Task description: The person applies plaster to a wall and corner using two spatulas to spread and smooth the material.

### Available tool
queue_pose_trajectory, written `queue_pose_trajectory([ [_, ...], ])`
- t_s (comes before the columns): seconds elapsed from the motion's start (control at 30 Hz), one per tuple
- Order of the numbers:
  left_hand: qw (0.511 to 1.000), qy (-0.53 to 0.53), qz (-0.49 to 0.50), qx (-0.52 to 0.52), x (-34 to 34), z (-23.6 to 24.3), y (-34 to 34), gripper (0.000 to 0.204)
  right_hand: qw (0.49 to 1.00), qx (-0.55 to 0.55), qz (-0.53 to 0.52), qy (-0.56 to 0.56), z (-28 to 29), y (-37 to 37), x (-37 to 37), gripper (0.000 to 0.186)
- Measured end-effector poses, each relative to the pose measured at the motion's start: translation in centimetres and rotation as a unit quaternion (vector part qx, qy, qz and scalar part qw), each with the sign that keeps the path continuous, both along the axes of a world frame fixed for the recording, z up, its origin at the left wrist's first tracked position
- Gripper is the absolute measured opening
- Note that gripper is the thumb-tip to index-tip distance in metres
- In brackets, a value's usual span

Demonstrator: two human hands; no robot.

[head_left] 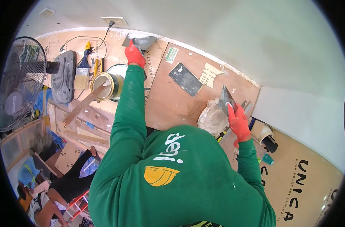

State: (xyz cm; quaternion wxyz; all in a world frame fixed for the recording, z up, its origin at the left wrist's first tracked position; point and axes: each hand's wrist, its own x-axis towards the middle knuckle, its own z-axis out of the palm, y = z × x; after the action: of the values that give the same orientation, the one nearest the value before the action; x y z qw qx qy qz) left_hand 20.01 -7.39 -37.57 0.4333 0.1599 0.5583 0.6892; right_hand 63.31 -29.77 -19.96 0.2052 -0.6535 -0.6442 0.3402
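My left hand [135, 55], in a red glove, grips a wide metal putty blade [146, 42] with grey filler smeared on it, close to the wall at the back. My right hand [238, 122], also gloved in red, is closed around a putty knife [224, 99] whose pointed blade shows above the fingers. Under and beside that blade lies a crumpled whitish bundle [211, 118] that looks like plastic or cloth. Farther back on the board are a dark, dusty sheet of sandpaper [185, 79] and a cream sandpaper piece [211, 75], its printed back up.
Left of my arm stand an open paint can [104, 86] with a wooden stick [83, 105] across it, a wide brush [82, 73] and a fan [19, 81]. A teal cup [267, 159] is at right. Two people are below left, near a red ladder [77, 206]. A cord hangs from a socket [115, 20].
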Motion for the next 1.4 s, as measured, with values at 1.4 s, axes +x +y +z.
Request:
queue_pose_trajectory([
  [1.4,0.943,0.329,0.041,-0.015,-0.6,9.4,-1.1,0.039,0.991,0.080,0.053,-0.093,-2.1,-1.9,3.7,0.029],
])
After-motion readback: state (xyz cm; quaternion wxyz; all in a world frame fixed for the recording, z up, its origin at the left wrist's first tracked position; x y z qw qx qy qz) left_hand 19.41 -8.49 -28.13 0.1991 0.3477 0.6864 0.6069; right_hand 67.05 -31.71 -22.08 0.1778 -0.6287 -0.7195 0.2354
